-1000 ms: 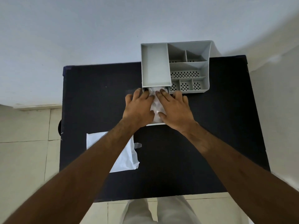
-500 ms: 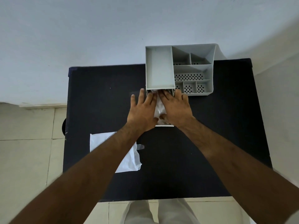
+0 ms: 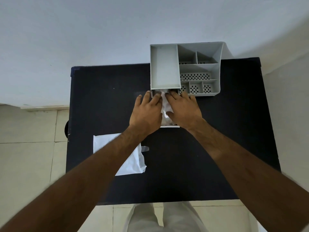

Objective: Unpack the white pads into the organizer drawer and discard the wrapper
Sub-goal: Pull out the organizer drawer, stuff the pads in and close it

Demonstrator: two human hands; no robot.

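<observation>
STEP: seat pads [image 3: 164,106] in drawer [image 3: 169,126], centre frame | GRIP: left hand [image 3: 147,113], right hand [image 3: 184,109] spread flat, pinching nothing | DO: press evenly; keep your fingertips clear of organizer [image 3: 164,67] | PENDING: wrapper [image 3: 132,163], lower-left bench [image 3: 234,131]

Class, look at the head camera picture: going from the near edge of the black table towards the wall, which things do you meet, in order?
White wrapper → front edge of the pulled-out drawer → left hand and right hand side by side over the white pads → grey organizer.

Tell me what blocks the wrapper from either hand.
Nothing solid lies between them. The wrapper rests on the black table, partly under the left forearm. Both the left hand and right hand are busy pressing pads into the drawer.
</observation>
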